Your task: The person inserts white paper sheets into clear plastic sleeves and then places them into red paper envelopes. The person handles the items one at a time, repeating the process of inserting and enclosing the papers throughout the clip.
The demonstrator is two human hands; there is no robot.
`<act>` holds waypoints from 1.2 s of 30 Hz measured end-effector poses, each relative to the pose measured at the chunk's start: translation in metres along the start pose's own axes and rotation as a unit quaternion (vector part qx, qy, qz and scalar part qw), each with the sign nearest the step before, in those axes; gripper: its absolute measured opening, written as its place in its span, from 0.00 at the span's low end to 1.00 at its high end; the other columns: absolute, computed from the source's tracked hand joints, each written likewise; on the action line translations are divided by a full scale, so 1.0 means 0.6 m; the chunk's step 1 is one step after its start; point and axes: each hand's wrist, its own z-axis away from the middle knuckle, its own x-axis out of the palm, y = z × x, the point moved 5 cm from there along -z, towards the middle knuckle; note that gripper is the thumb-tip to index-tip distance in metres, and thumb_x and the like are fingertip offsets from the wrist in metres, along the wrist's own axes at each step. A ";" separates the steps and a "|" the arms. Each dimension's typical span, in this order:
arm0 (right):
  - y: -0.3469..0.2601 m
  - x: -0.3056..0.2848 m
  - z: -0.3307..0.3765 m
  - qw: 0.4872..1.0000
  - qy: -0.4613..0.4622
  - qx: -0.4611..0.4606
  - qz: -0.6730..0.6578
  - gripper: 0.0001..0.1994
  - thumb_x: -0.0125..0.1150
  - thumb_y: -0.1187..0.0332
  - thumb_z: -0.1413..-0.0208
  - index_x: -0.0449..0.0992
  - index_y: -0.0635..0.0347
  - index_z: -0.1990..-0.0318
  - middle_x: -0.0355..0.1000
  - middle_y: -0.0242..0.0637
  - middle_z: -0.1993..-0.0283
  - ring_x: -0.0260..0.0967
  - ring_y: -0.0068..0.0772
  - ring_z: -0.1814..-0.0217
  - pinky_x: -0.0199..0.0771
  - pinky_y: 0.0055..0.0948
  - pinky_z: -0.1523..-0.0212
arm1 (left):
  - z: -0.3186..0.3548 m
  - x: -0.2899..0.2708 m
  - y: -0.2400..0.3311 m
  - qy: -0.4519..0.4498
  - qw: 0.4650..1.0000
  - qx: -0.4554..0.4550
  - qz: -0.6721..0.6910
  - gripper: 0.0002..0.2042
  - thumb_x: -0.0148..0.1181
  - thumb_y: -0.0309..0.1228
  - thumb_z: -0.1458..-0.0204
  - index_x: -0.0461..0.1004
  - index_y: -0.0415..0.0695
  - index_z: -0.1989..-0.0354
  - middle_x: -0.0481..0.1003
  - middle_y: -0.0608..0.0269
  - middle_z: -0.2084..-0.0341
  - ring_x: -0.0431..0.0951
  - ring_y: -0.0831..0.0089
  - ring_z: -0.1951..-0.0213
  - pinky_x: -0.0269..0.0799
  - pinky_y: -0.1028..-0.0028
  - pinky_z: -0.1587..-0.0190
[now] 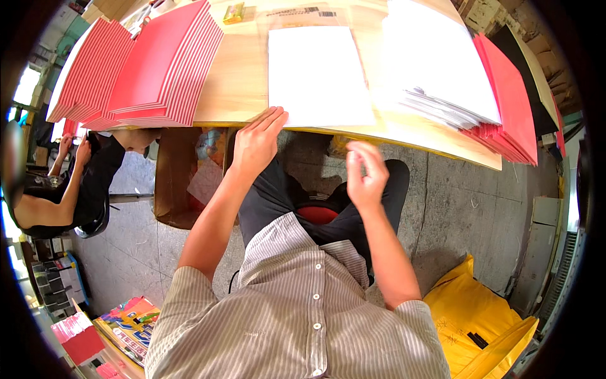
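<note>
A white sheet or board lies on the wooden table in front of me, its near edge close to the table's front edge. My left hand rests with fingers stretched out at the sheet's near left corner, fingertips touching it. Just off the front edge, to the right, my right hand is raised with its fingers curled in. Whether anything is between those fingers cannot be made out. To the right lies a stack of white sheets, partly in clear film, beside red sheets or folders.
Tall stacks of red-and-white boards stand on the left. A small yellow packet lies at the back. Below are an open cardboard box and a yellow bag. Another person sits at far left.
</note>
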 end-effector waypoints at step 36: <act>-0.008 -0.357 -0.235 0.846 0.239 0.227 -0.418 0.07 0.61 0.75 0.42 0.74 0.68 0.58 0.75 0.43 0.63 0.74 0.34 0.65 0.77 0.31 0.69 | -0.103 0.071 -0.100 -0.115 0.990 -0.075 -0.030 0.26 0.51 0.43 0.37 0.64 0.44 0.32 0.59 0.50 0.30 0.53 0.54 0.28 0.44 0.56 0.27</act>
